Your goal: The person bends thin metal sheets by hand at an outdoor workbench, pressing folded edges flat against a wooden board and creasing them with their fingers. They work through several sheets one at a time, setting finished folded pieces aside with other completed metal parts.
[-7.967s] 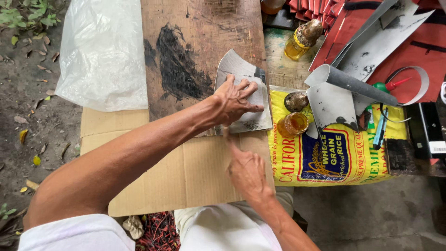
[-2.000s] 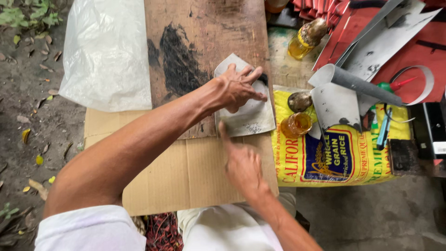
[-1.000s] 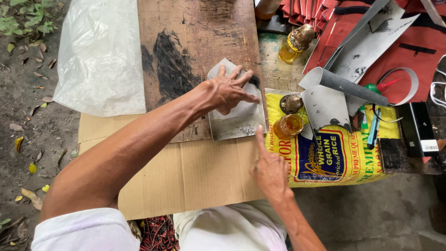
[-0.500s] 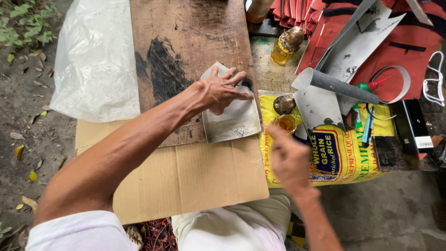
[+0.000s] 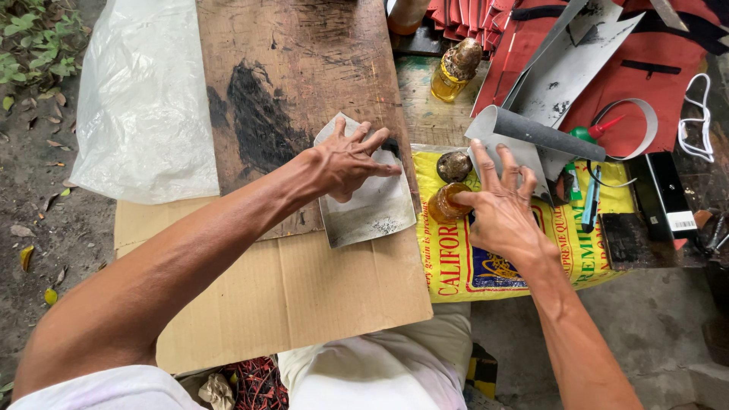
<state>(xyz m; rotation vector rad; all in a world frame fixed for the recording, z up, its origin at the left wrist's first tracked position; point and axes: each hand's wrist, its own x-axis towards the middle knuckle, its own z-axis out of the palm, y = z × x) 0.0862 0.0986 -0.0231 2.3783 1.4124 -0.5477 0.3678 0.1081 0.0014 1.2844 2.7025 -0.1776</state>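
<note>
Grey sheet piece [image 5: 370, 205], dull and smudged, lies at the near right corner of the dark stained wooden board [image 5: 296, 91], half overhanging the cardboard [image 5: 304, 288] under it. Left hand [image 5: 345, 163] lies flat on its far end, fingers spread, palm down; likely pinning it so it cannot slide. Right hand [image 5: 501, 209] reaches over the yellow printed sack [image 5: 524, 258], fingers splayed, thumb and forefinger tips at the small open jar of amber stuff [image 5: 444, 203], just right of the sheet. Touching or only beside it: cannot tell. Jar's dark lid [image 5: 454, 165] rests just beyond. Farther right: rolled grey sheet [image 5: 531, 133], red cloth [image 5: 638, 68], amber bottle [image 5: 454, 70]. Clear plastic bag [image 5: 144, 99] far left.
</note>
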